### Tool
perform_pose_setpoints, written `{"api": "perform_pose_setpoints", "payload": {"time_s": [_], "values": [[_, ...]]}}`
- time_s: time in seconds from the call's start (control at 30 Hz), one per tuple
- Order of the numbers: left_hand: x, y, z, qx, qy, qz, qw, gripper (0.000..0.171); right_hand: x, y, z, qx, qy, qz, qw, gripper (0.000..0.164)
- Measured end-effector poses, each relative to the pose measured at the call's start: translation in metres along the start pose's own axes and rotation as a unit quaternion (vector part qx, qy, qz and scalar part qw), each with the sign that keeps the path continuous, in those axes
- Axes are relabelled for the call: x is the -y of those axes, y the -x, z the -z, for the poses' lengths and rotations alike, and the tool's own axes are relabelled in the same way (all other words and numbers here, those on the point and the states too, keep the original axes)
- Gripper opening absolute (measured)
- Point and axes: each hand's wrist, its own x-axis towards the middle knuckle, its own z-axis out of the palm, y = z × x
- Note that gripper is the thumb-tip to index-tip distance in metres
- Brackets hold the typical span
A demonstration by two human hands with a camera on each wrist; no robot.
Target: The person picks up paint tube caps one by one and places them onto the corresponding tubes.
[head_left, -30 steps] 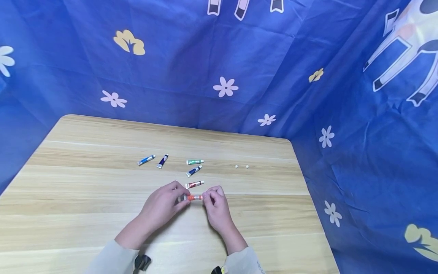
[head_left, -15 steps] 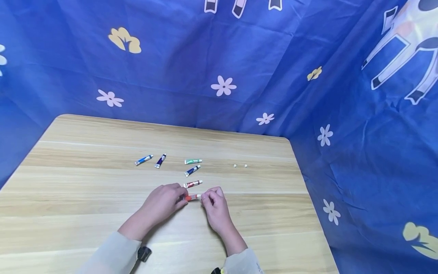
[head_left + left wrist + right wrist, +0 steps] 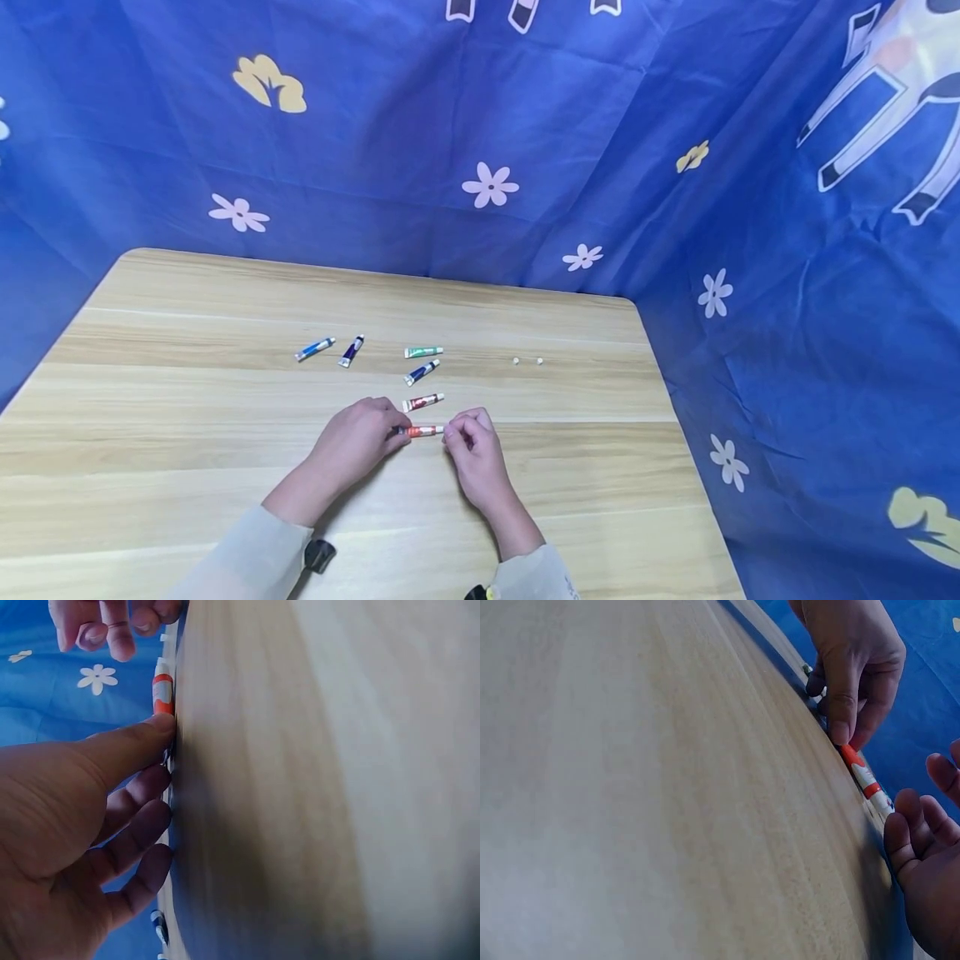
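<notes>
An orange-red and white paint tube (image 3: pixel 423 432) lies near the front of the group of tubes. My left hand (image 3: pixel 358 440) pinches its crimped end between thumb and fingers. Its white cap (image 3: pixel 163 664) points toward my right hand (image 3: pixel 474 450), whose loosely curled fingers hover beside that end. In the left wrist view a small gap shows between the cap and those fingers (image 3: pixel 118 641), with nothing visible held. Just behind lies a dark red tube (image 3: pixel 423 402).
Farther back lie a green tube (image 3: pixel 423 352), a dark blue tube (image 3: pixel 422 372), a purple tube (image 3: pixel 351 351) and a light blue tube (image 3: pixel 315 349). Two small white pieces (image 3: pixel 516 361) sit to their right. A blue patterned cloth (image 3: pixel 420 117) stands behind the wooden table (image 3: pixel 225 283).
The orange-red tube's cap end, close against my right fingertips a second ago, tilted slightly and now lies level again. Left hand has shifted slightly left; right hand is nearly still.
</notes>
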Motion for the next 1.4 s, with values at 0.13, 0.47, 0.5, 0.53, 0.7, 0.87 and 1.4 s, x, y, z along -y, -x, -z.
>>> {"api": "perform_pose_setpoints", "payload": {"time_s": [0.13,0.47,0.5,0.53,0.7,0.87,1.4], "values": [[0.001,0.000,0.001,0.007,0.001,0.005,1.0000,0.020,0.000,0.000,0.001,0.002,-0.003,0.002,1.000,0.023],[0.006,0.002,0.007,0.020,0.009,0.026,0.9994,0.029,-0.001,-0.004,0.008,0.007,0.012,0.010,1.000,0.010],[0.008,0.002,0.007,0.021,0.008,0.031,0.9993,0.029,-0.001,-0.005,0.009,0.007,0.013,0.010,1.000,0.008],[0.009,0.004,0.007,0.022,0.007,0.036,0.9991,0.029,-0.002,-0.005,0.010,0.007,0.012,0.010,1.000,0.007],[0.018,0.010,0.014,0.024,-0.003,0.052,0.9983,0.028,-0.004,-0.009,0.017,-0.002,0.001,0.010,1.000,0.014],[0.029,0.015,0.020,0.027,-0.010,0.054,0.9982,0.027,-0.008,-0.015,0.027,-0.027,-0.004,0.016,0.999,0.014],[0.058,0.030,0.029,0.010,0.061,0.076,0.9952,0.020,-0.021,-0.030,0.059,-0.091,-0.004,-0.001,0.996,0.012]]}}
